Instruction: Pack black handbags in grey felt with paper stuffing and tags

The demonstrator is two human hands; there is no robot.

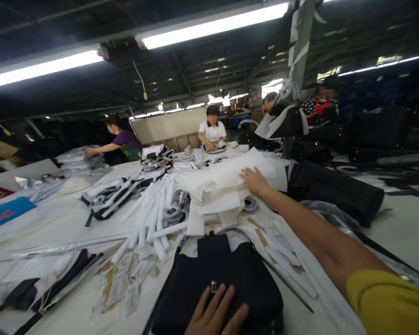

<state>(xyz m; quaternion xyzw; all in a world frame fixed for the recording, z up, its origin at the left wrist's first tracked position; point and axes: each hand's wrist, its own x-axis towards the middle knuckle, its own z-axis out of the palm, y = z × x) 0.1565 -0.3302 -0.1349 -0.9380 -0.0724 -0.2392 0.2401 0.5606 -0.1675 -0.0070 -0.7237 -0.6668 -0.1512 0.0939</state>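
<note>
A black handbag [242,274] lies in front of me, its gold clasp [213,286] facing up and its flap tab thrown back toward the far side. My left hand [216,311] rests on the lower front of the bag with its fingers spread. Farther off, my right arm stretches out over the table. My right hand [255,181] touches a stack of white paper sheets [219,181], fingers extended over the right part of the top sheet. Some sheets are folded and overlap loosely.
White rolled tubes [157,214] and grey coiled strips [173,211] lie left of the paper. Paper strips [289,260] and a black roll [335,188] are on the right. Tags [120,281] lie beside the bag. A person in white [212,130] works across the table.
</note>
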